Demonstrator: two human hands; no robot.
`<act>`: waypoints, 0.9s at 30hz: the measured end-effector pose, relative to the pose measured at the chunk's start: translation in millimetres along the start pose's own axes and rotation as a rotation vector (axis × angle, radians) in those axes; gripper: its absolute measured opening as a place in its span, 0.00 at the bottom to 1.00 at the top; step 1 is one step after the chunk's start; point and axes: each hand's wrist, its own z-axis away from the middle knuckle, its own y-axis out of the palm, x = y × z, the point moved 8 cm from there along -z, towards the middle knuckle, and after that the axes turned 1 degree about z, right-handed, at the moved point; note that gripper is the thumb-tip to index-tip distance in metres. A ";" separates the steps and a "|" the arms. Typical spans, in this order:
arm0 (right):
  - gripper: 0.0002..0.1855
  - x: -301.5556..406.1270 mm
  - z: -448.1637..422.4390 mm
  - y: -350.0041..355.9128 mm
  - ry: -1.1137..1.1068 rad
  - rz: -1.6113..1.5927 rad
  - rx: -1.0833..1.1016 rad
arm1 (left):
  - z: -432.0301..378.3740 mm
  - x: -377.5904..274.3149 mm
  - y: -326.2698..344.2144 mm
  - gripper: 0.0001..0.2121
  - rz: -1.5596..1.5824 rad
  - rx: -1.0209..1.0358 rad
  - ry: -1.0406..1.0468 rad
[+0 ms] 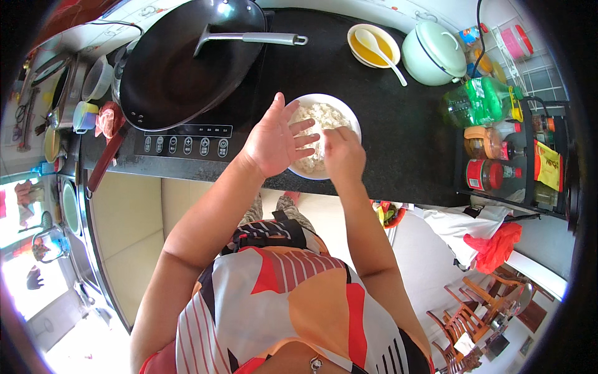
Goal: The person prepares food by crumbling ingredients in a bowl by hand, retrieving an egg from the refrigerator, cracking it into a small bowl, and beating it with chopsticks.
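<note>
A white bowl (353,117) of cooked white rice (322,113) stands on the black counter in front of me. My left hand (279,140) is over the bowl's left side, palm up with the fingers spread, and holds nothing. Over the right side of the bowl is my right hand (345,152), its fingers bent and bunched at the rice. Whether something is pinched between those fingertips is hidden. Up and to the left, a large black wok (187,79) sits on the induction cooktop (187,146), with a metal spatula (252,38) lying across it.
At the back right stand a bowl of yellow liquid (373,53) with a white spoon (373,43) and a pale green lidded pot (430,56). A green plastic bottle (481,102) and a rack of jars (483,174) are at the right. A red-handled tool (106,163) overhangs the left counter edge.
</note>
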 end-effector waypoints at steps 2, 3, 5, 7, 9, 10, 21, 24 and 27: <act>0.09 -5.7 -0.1 -7.2 0.031 -0.095 -0.021 | 2.2 -4.2 -2.8 0.40 -0.040 -0.022 0.004; 0.09 1.3 -3.5 -15.3 -0.008 -0.156 -0.060 | 1.2 -3.4 -2.8 0.40 -0.038 -0.008 -0.008; 0.09 28.7 -4.2 -14.3 -0.106 -0.260 0.017 | -5.0 3.0 -2.3 0.39 -0.034 0.023 -0.032; 0.08 35.8 -6.0 -10.2 -0.179 -0.223 0.029 | -8.4 4.8 6.4 0.38 -0.067 0.061 -0.005; 0.07 14.6 -6.7 -5.0 -0.176 0.028 0.049 | -0.5 2.5 9.4 0.39 -0.056 0.054 -0.035; 0.05 3.8 -7.1 -10.6 -0.101 0.015 0.005 | 2.1 -0.6 7.8 0.39 -0.044 0.078 -0.031; 0.12 -16.8 11.2 4.7 0.498 -0.670 -0.037 | 73.0 0.5 -53.4 0.38 0.198 0.249 -0.042; 0.19 16.1 24.2 19.9 0.886 -1.526 0.020 | 126.3 -6.7 -90.9 0.37 0.285 0.298 0.003; 0.18 88.0 30.3 30.1 0.899 -1.698 0.008 | 192.8 -20.5 -141.7 0.35 0.393 0.301 0.095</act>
